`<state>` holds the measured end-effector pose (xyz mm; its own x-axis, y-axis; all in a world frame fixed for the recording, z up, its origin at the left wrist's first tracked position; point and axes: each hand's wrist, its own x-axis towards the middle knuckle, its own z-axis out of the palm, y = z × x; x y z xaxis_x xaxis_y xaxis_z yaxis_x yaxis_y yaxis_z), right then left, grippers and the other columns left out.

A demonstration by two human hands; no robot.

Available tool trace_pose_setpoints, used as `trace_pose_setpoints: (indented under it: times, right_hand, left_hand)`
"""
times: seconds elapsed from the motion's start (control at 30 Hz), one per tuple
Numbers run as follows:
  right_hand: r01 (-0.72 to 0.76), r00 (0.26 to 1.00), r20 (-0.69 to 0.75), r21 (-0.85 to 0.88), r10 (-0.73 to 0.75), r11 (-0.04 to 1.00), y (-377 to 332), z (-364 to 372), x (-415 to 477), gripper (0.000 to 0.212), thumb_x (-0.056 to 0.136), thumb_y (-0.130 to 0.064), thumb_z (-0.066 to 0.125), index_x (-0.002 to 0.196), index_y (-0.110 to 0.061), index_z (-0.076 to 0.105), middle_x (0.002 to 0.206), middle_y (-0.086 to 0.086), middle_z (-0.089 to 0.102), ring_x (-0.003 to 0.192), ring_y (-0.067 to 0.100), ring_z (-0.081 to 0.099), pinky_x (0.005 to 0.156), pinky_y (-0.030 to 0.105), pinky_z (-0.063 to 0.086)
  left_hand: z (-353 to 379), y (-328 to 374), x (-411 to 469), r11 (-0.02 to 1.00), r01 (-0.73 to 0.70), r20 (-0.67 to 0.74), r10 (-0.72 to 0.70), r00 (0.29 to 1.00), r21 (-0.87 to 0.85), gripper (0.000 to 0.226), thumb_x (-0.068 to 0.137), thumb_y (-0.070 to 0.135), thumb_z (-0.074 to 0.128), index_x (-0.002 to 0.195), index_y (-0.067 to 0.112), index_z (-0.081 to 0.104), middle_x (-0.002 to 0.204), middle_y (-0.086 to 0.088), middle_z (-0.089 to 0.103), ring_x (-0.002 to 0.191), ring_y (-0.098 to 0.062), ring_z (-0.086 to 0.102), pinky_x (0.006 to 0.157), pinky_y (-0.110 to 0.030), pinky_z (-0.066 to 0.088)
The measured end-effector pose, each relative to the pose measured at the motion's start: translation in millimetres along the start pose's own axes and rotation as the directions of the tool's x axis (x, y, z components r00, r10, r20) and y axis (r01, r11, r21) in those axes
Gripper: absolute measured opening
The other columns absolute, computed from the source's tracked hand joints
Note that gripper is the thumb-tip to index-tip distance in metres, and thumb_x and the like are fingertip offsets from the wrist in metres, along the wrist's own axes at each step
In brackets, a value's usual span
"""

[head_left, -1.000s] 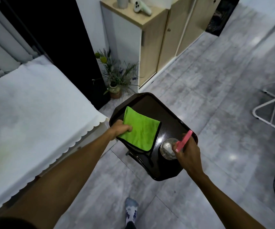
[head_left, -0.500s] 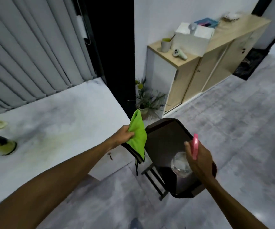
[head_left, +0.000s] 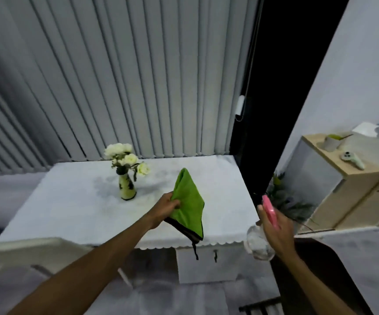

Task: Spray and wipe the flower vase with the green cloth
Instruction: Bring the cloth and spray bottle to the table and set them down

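Observation:
A small cream vase with dark markings stands upright on the white-covered table, holding white flowers. My left hand grips the green cloth, which hangs over the table to the right of the vase, apart from it. My right hand holds a clear spray bottle with a pink head, off the table's right front corner.
Grey vertical blinds hang behind the table. A wooden cabinet with a cup and a white device on top stands at the right, a potted plant beside it. A dark tray sits low right, a white chair back low left.
The view has swung left and up from the tray to the table, bringing the vase into sight. Both hands have risen, carrying the cloth and the spray bottle toward the table.

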<state>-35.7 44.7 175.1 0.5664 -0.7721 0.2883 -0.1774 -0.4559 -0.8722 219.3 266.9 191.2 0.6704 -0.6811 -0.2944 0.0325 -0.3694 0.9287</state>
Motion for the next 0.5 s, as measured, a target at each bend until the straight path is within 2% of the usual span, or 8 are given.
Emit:
trace_pose_setpoints:
  times: [0.1, 0.17, 0.2, 0.23, 0.3, 0.33, 0.43, 0.5]
  right_hand:
    - [0.003, 0.994, 0.105, 0.046, -0.008, 0.999, -32.8, 49.9, 1.8, 0.046, 0.091, -0.056, 0.060, 0.119, -0.022, 0.073, 0.064, 0.016, 0.070, 0.064, 0.004, 0.070, 0.057, 0.006, 0.044]
    - [0.005, 0.988, 0.154, 0.103, -0.021, 0.995, -48.4, 84.3, 3.0, 0.049, 0.088, -0.055, 0.059, 0.114, -0.017, 0.075, 0.061, 0.008, 0.070, 0.061, -0.002, 0.070, 0.058, 0.003, 0.045]
    - [-0.013, 0.983, 0.183, 0.133, -0.011, 0.991, -55.4, 98.5, 2.2, 0.049, 0.087, -0.055, 0.060, 0.113, -0.016, 0.075, 0.063, 0.006, 0.071, 0.061, 0.001, 0.070, 0.060, 0.005, 0.046]
    - [-0.035, 0.977, 0.213, 0.158, 0.000, 0.987, -64.5, 117.9, 0.4, 0.046, 0.086, -0.056, 0.061, 0.116, -0.024, 0.074, 0.066, 0.005, 0.072, 0.062, 0.005, 0.071, 0.063, 0.009, 0.050]
    - [-0.057, 0.968, 0.249, 0.186, 0.009, 0.981, -79.8, 150.8, -4.1, 0.029, 0.086, -0.058, 0.060, 0.113, -0.053, 0.068, 0.073, 0.006, 0.074, 0.065, 0.012, 0.071, 0.066, 0.017, 0.053]
    - [-0.061, 0.966, 0.257, 0.201, 0.007, 0.978, -86.4, 166.0, -5.3, 0.023, 0.086, -0.060, 0.060, 0.107, -0.060, 0.068, 0.075, 0.005, 0.074, 0.064, 0.013, 0.070, 0.066, 0.019, 0.054]
    - [-0.074, 0.960, 0.281, 0.214, 0.012, 0.974, -102.0, 208.0, -8.0, 0.022, 0.086, -0.060, 0.059, 0.101, -0.054, 0.074, 0.079, -0.003, 0.076, 0.060, 0.015, 0.071, 0.066, 0.025, 0.058]
    - [-0.105, 0.946, 0.321, 0.214, 0.032, 0.971, -111.4, 235.7, -6.7, 0.033, 0.086, -0.058, 0.059, 0.113, -0.045, 0.073, 0.081, -0.003, 0.077, 0.060, 0.017, 0.070, 0.067, 0.026, 0.058]
  left_hand:
    - [-49.2, -17.2, -15.4, 0.994, -0.001, -0.115, -0.011, 0.993, -0.107, 0.040, 0.091, -0.007, 0.045, 0.114, 0.020, 0.062, 0.097, 0.007, 0.073, 0.082, -0.009, 0.070, 0.065, -0.020, 0.054]
    - [-78.8, -30.2, -25.2, 0.987, -0.007, -0.176, -0.021, 0.984, -0.160, 0.040, 0.091, -0.006, 0.045, 0.111, 0.023, 0.064, 0.095, 0.009, 0.074, 0.080, -0.006, 0.072, 0.063, -0.018, 0.054]
    - [-90.3, -37.6, -29.1, 0.982, -0.002, -0.195, -0.036, 0.980, -0.191, 0.040, 0.091, -0.006, 0.045, 0.110, 0.022, 0.065, 0.095, 0.008, 0.076, 0.081, -0.008, 0.073, 0.062, -0.019, 0.055]
    - [-106.4, -46.4, -33.4, 0.975, 0.002, -0.214, -0.050, 0.976, -0.221, 0.038, 0.090, -0.006, 0.045, 0.110, 0.020, 0.066, 0.094, 0.005, 0.077, 0.082, -0.011, 0.073, 0.062, -0.020, 0.055]
    - [-131.4, -62.6, -38.5, 0.967, 0.007, -0.245, -0.071, 0.967, -0.254, 0.035, 0.090, -0.005, 0.046, 0.109, 0.014, 0.068, 0.095, 0.000, 0.078, 0.086, -0.018, 0.074, 0.063, -0.022, 0.055]
    - [-142.3, -70.4, -39.7, 0.964, 0.006, -0.257, -0.077, 0.963, -0.266, 0.035, 0.089, -0.005, 0.046, 0.109, 0.013, 0.068, 0.095, -0.002, 0.078, 0.089, -0.021, 0.073, 0.064, -0.023, 0.055]
    - [-169.2, -89.3, -40.4, 0.957, 0.020, -0.269, -0.101, 0.958, -0.290, 0.034, 0.088, -0.005, 0.047, 0.106, 0.014, 0.069, 0.093, -0.003, 0.079, 0.090, -0.024, 0.073, 0.066, -0.026, 0.055]
    - [-186.1, -100.7, -36.5, 0.952, 0.034, -0.266, -0.120, 0.956, -0.305, 0.034, 0.088, -0.005, 0.048, 0.105, 0.015, 0.069, 0.091, -0.001, 0.079, 0.087, -0.022, 0.074, 0.065, -0.025, 0.055]
